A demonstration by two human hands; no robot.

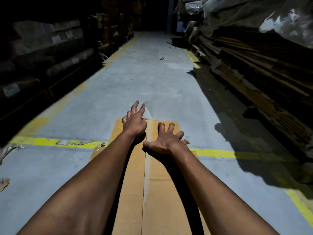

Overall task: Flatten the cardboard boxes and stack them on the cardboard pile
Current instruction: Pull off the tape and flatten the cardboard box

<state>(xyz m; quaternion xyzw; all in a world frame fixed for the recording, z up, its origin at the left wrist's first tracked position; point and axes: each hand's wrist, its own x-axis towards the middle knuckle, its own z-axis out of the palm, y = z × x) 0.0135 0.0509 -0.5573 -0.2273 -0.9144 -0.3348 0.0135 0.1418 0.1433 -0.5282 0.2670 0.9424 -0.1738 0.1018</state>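
A long brown cardboard box [160, 192] lies on the grey floor in front of me, with a strip of clear tape [147, 167] along its middle seam. My left hand [134, 123] is at the box's far end, and its fingertips pinch the loose end of the tape [149, 112], which is lifted off the cardboard. Just right of the seam, my right hand [166, 141] presses down on the box top with its fingers spread. A tall pile of flattened cardboard [257, 68] runs along the right side of the aisle.
The aisle floor [135, 78] has yellow lines [47, 141] across and along it. Dark racks of wrapped rolls [50, 48] line the left side. Plastic-covered goods [254, 12] hang over the pile on the right. Small scraps [162, 58] lie farther down the aisle.
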